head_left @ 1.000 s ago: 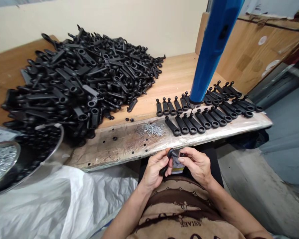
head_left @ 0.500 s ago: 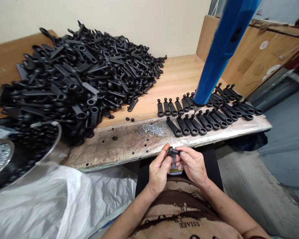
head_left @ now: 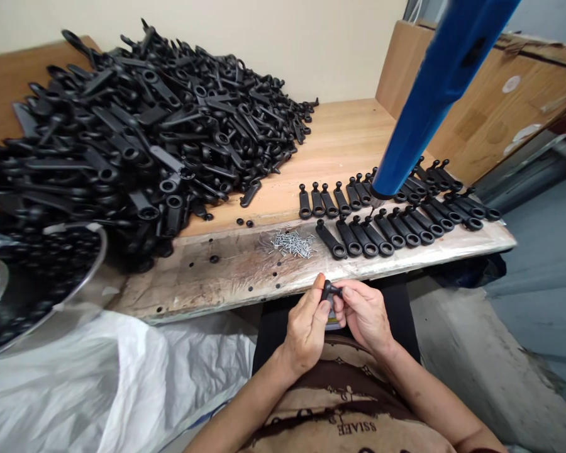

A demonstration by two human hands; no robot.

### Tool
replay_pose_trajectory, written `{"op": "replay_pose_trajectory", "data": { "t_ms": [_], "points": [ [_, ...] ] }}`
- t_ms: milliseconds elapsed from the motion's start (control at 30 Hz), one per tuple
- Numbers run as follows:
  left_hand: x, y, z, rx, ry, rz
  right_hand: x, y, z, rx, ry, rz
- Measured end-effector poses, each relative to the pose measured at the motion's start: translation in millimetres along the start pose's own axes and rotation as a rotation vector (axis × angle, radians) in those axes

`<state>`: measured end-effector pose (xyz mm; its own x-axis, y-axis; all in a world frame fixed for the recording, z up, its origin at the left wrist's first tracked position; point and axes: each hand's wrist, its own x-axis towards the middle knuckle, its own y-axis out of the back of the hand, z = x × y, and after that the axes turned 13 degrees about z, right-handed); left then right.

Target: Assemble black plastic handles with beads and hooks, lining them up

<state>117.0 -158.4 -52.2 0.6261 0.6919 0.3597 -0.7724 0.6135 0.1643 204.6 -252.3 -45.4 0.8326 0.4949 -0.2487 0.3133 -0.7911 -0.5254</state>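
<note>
Just in front of the bench edge, my left hand (head_left: 305,328) grips one end of a black plastic crank handle (head_left: 329,289) between thumb and fingers. My right hand (head_left: 366,316) pinches the narrow knob end of that same handle from the other side. Part of the handle is hidden by the fingers. Beyond my hands lies a small heap of silver pins (head_left: 292,244). To the right of the heap, rows of similar black crank handles (head_left: 370,239) lie side by side, ring ends toward me.
A large pile of black handles (head_left: 170,132) covers the left of the bench (head_left: 236,277). A blue power screwdriver (head_left: 419,107) hangs over the rows. At left are a metal bowl (head_left: 92,277) of black knobs and a white sack (head_left: 170,365); a wooden panel (head_left: 471,100) stands right.
My hands still hold the handle between them; it has tilted slightly, and the left hand has shifted a little to the right. The view has moved slightly.
</note>
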Motion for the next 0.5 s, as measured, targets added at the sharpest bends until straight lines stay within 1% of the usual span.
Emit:
{"op": "replay_pose_trajectory", "data": {
  "t_ms": [67,167,200,267,333,367,433,500],
  "points": [
    [-1.8,-0.1,-2.5,0.032,-0.125,-0.023,-1.9,-0.3,-0.2,0.015,-0.027,0.012],
    [-6.8,-0.2,-6.3,0.091,-0.238,-0.056,-6.5,0.2,1.7,0.01,-0.051,0.038],
    [-8.4,-0.3,-7.2,0.115,-0.259,-0.056,-8.1,0.8,3.0,-0.018,-0.023,0.052],
    [-10.0,-0.8,-8.6,0.162,-0.293,-0.054,-10.0,2.6,5.5,-0.13,0.103,0.099],
    [-8.0,-1.8,-9.3,0.196,-0.316,-0.062,-8.6,4.3,5.9,-0.266,0.218,0.14],
    [-5.5,-2.5,-9.4,0.207,-0.311,-0.075,-6.6,4.5,4.8,-0.309,0.228,0.147],
    [1.9,-3.9,-8.7,0.19,-0.277,-0.106,-0.7,2.7,-0.7,-0.329,0.161,0.127],
    [10.2,-5.4,-6.6,0.114,-0.222,-0.111,5.2,-2.1,-9.4,-0.34,0.1,0.081]
  ]
}}
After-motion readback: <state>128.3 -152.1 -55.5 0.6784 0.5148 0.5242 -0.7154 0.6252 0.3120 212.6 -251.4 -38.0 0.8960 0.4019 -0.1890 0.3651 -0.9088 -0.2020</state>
